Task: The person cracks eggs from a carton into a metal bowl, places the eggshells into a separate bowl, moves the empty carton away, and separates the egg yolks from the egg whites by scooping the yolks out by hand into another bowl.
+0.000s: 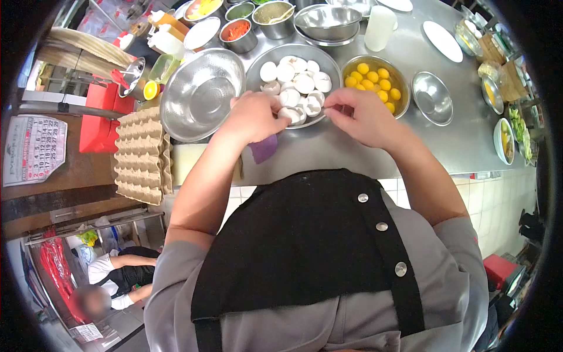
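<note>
A metal bowl [253,75] full of cracked white eggshells [304,83] stands in front of me on the steel counter. My left hand [257,117] is curled at its near left rim, with the thumb and fingers beside the closest shells; whether they grip a shell or the rim is hidden. At the near right rim, my right hand [362,114] has thumb and fingertips pinched together, and what is between them is too small to tell. Just beyond that hand sits a bowl [406,104] of unbroken egg yolks [372,77]. A purple cloth [265,150] shows under my left wrist.
A perforated metal bowl [202,97] leans left, near stacked egg cartons [139,154]. To the right is a small metal bowl [432,98]. Behind stand a carrot container [238,36], nested bowls [327,23] and a white jug [380,28]. Another person [126,273] is at lower left.
</note>
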Demonstrator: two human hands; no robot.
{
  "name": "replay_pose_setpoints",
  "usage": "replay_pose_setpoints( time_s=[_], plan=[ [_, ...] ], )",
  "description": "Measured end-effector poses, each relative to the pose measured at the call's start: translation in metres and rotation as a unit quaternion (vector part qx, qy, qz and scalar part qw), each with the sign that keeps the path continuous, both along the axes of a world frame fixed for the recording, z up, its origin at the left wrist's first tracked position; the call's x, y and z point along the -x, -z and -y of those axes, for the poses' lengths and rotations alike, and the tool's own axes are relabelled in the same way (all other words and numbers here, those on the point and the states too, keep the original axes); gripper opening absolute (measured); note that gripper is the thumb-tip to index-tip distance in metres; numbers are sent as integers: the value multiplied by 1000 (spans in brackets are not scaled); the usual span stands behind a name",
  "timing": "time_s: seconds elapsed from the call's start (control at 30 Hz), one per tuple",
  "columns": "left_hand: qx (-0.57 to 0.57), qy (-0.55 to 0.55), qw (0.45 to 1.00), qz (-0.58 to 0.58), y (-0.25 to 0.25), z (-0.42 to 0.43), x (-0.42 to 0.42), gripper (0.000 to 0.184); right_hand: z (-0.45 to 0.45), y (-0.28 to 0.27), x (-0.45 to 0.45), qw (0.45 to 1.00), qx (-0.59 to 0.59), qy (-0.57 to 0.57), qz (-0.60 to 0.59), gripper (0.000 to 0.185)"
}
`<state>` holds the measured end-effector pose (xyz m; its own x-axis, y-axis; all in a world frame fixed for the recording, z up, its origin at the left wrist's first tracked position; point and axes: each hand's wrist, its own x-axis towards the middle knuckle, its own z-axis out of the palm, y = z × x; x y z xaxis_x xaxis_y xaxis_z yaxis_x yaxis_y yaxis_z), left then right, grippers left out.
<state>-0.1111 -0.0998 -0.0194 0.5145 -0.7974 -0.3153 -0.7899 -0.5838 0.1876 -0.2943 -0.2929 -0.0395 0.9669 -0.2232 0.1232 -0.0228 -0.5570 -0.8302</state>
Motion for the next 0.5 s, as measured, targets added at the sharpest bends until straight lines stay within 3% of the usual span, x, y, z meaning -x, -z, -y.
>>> replay_pose_setpoints(
  time_s=[0.1, 0.2, 0.37, 0.5],
  plan=[
    [99, -25, 995, 13, -1, -14, -22, 39, 5, 0, 2, 1000, 24, 5, -5, 19],
    [145, 21, 987, 60, 7, -6, -38, 40, 7, 2, -7, 999, 45, 10, -6, 17],
    [76, 28, 993, 80, 18, 18, -13, 46, 1, -3, -24, 996, 81, -4, 42, 14],
    [151, -1, 988, 17, 27, 11, -13, 40, 8, -2, -24, 997, 77, 18, 16, 17]
  ],
)
